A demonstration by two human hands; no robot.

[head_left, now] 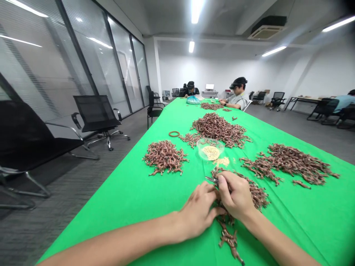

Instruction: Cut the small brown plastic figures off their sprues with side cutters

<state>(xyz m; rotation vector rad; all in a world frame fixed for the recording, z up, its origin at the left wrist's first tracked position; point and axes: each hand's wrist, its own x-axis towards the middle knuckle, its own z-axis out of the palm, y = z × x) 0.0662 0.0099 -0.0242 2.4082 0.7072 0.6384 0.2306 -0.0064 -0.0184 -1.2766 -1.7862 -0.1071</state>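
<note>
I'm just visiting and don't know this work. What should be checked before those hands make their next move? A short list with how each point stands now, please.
1. Metal tool held in the right hand: ok, its tip sticks out past the fingers.
2. Left hand close to the right: ok, they are side by side over the near brown pile.
3. Left fingers firmly on a piece: cannot tell, the fingertips are partly hidden.
4. Clear bowl upright, with pale grains inside: ok.
5. All grains inside the bowl: not ok, some spilled grains lie on the green cloth.
</note>
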